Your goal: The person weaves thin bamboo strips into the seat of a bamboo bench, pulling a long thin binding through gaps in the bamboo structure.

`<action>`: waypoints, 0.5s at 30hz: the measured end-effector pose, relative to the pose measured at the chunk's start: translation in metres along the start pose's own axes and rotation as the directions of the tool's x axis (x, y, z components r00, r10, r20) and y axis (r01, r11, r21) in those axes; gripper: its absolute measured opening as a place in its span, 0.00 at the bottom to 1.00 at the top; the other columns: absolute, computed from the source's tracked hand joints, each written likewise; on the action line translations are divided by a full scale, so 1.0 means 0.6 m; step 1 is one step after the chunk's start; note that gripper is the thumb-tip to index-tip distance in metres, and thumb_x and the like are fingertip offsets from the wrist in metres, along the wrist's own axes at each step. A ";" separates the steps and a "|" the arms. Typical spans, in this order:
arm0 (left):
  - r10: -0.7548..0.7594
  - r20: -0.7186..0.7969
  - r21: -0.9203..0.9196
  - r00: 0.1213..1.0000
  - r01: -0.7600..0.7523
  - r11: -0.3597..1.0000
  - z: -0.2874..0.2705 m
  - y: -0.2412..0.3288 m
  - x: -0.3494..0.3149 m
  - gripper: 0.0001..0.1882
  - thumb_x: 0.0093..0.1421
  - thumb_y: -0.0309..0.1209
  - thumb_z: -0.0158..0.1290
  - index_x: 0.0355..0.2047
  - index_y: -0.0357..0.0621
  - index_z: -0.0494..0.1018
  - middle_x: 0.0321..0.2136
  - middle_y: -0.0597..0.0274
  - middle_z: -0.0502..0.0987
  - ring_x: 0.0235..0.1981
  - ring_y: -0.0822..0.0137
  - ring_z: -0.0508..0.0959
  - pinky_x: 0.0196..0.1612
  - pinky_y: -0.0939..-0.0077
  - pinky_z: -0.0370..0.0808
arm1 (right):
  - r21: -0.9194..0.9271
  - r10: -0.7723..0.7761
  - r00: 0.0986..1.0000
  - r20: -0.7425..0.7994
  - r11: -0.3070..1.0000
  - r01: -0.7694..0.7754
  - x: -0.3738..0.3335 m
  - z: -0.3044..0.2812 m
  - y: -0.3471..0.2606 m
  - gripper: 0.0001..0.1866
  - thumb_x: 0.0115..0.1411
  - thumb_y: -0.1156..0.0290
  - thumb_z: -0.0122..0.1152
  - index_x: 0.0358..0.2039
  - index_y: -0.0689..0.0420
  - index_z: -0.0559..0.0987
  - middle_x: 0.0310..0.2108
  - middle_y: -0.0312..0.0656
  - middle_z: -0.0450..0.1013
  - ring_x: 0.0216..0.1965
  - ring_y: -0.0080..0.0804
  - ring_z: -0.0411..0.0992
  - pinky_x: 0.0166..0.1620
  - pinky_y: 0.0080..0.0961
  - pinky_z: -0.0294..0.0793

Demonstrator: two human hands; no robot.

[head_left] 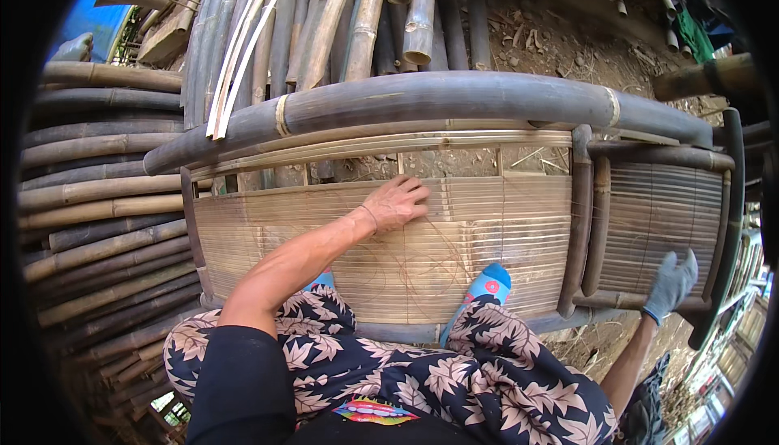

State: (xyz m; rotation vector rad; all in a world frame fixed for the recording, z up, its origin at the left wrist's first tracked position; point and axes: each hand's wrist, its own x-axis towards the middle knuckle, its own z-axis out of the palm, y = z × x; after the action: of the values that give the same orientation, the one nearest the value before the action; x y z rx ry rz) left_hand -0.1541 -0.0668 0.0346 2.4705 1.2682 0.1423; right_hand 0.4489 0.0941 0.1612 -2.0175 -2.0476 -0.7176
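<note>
My bare left hand (396, 203) rests at the far edge of a woven bamboo slat panel (324, 270). Its fingers are bent and drawn together; what lies beneath them is hidden. The panel spans a dark bamboo bench frame (454, 104), with a gap showing its crossbars along the far side. Thin reddish wire (442, 262) lies in loose loops over the slats. My right hand (673, 284), in a grey glove, hovers near the slatted end section (661, 218) with its fingers apart and nothing visible in it.
My socked feet (492, 283) are on the panel. Stacked bamboo poles (105, 193) lie on the left, and more poles (365, 23) lie beyond the bench. Pale split strips (243, 64) lean across them. Dirt ground (544, 47) shows at the far right.
</note>
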 end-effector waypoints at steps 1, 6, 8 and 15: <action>0.035 0.006 0.011 0.999 -0.035 0.999 0.009 -0.001 -0.005 0.06 0.55 0.30 0.53 0.34 0.47 0.74 0.44 0.59 0.72 0.51 0.58 0.71 0.56 0.60 0.68 | 0.133 -0.048 0.997 0.059 0.990 0.039 -0.011 -0.041 -0.122 0.19 0.62 0.68 0.59 0.52 0.60 0.74 0.49 0.49 0.72 0.54 0.47 0.67 0.58 0.38 0.67; -0.028 -0.023 0.097 0.999 0.030 0.995 0.018 0.000 -0.006 0.06 0.56 0.28 0.52 0.35 0.43 0.71 0.39 0.56 0.72 0.45 0.57 0.72 0.51 0.58 0.70 | 0.849 -0.541 0.817 0.200 0.512 0.131 -0.164 -0.080 -0.492 0.25 0.54 0.72 0.64 0.52 0.60 0.71 0.49 0.53 0.71 0.53 0.50 0.69 0.59 0.40 0.68; -0.124 -0.066 -0.085 0.990 0.118 0.989 0.017 -0.008 0.007 0.08 0.56 0.27 0.52 0.36 0.42 0.69 0.35 0.55 0.71 0.41 0.55 0.73 0.47 0.58 0.71 | 0.891 -0.588 0.748 0.307 0.453 -0.009 -0.211 -0.089 -0.601 0.29 0.56 0.66 0.65 0.56 0.63 0.70 0.49 0.54 0.71 0.51 0.47 0.71 0.56 0.37 0.72; -0.384 -0.043 -0.582 0.922 0.289 0.760 -0.051 0.001 -0.008 0.15 0.55 0.34 0.57 0.40 0.42 0.70 0.26 0.50 0.75 0.30 0.54 0.77 0.36 0.61 0.74 | 0.646 -0.658 0.304 0.689 0.367 -0.670 -0.115 -0.151 -0.629 0.17 0.61 0.60 0.65 0.43 0.61 0.81 0.32 0.39 0.76 0.26 0.22 0.74 0.23 0.20 0.77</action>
State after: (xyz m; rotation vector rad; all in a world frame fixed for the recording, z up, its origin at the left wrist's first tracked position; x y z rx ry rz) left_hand -0.1643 -0.0626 0.0639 1.7181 1.4581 0.5498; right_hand 0.0660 0.0053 0.1288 -1.5066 -1.8012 2.0004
